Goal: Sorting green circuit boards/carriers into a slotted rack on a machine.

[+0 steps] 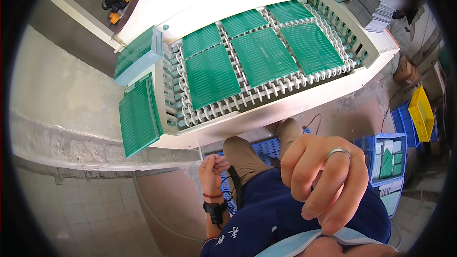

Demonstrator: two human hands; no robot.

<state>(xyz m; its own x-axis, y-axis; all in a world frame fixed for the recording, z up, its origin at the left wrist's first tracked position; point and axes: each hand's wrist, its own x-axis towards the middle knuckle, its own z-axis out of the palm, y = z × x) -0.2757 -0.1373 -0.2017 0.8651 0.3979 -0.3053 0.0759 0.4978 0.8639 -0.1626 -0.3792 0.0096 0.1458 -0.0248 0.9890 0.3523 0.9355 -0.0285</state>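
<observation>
Standing idle: your left hand (213, 167) loosely curled, empty; right hand (323, 181) half-closed near lens, empty. Six flat green slotted plastic panels (263, 56) ride white roller conveyor (266, 91), unpicked; two green stacks (139, 114) already aside.

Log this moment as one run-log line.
left hand: empty, curled, at thigh | right hand: raised near camera, ring on finger, empty | green panels: lying on roller conveyor | stacks at left edge

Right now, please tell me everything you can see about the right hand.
The right hand is bare and raised close to the camera, so it looks large. Its fingers are loosely curled and hold nothing. One finger wears a plain silver ring. It hangs over the person's dark blue shirt, below the white conveyor, and seems to touch none of them.
</observation>
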